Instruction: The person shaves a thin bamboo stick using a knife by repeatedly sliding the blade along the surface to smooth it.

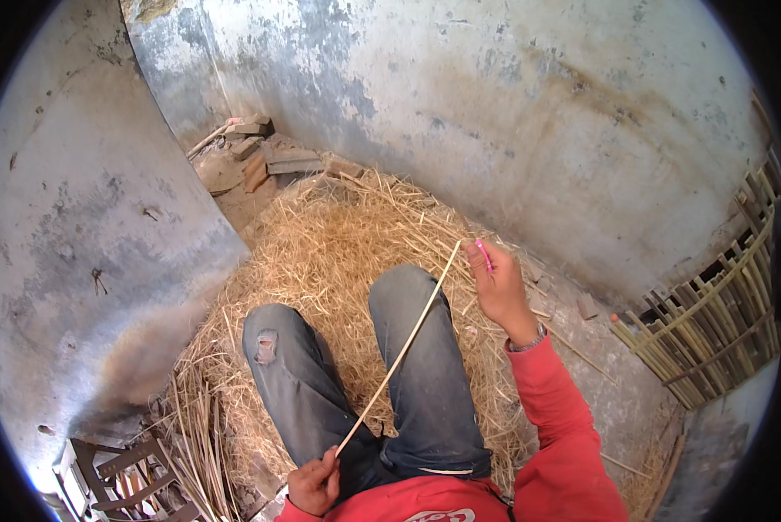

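A long, thin, pale strip, apparently split bamboo (pixel 405 348), runs slantwise across my right thigh. My left hand (pixel 315 481), low by my lap, is closed round its near end. Up beyond my right knee, my right hand (pixel 500 291) is closed at the far end of the strip. A small bright pink object (pixel 484 255) shows at the fingers of that hand; most of it is hidden, so its kind cannot be made out. The strip looks straight and taut between the two hands.
Pale shavings (pixel 321 230) cover the floor round my legs. Loose long strips (pixel 197 435) lie at the left, beside a dark wooden frame (pixel 134 474). A slatted bamboo panel (pixel 712 313) leans on the right. Bricks (pixel 255 157) lie in the far corner between worn walls.
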A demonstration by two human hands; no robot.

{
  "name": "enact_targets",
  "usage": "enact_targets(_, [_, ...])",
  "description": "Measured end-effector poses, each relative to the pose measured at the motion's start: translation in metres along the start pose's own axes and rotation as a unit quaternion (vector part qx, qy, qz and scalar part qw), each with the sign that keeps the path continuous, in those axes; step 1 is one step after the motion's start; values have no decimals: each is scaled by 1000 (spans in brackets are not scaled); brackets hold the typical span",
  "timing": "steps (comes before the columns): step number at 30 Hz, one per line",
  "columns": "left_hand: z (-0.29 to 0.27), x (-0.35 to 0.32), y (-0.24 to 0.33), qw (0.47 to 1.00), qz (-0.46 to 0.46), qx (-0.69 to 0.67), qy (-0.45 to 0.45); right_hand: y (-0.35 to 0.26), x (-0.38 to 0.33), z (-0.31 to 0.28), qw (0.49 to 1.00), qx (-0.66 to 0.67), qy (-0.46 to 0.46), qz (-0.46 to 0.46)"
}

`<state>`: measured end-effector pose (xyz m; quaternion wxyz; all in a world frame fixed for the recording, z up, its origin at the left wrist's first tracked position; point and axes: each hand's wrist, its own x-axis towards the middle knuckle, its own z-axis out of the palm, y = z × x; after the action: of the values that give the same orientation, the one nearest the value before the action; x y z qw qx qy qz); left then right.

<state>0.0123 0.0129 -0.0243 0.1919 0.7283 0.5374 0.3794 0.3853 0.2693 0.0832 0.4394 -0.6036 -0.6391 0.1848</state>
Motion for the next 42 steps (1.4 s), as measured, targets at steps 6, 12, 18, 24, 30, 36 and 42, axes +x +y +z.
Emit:
enact_targets(6, [-9,5,-3,997,10,73,-16,-1,-8,-1,990,127,54,-19])
enact_targets(12, [-15,10,-1,996,2,83,-29,25,-6,-6,995,-13,76,-56])
enact_targets(18, [-14,12,-2,995,-1,89,-40,18,-27,17,996,-42,21,-73])
enact_targets(24, [-13,13,-4,996,4,75,-38,25,-12,2,996,-24,60,-57])
enact_targets(30, [-14,20,0,997,5,70,-38,10,-45,22,986,-28,-54,-158])
enact_targets(36, [-13,30,2,995,9,93,-36,8,-19,12,998,-48,32,-39])
enact_targets(42, [-7,49,4,996,18,83,-36,-1,-43,23,976,-59,-36,-206])
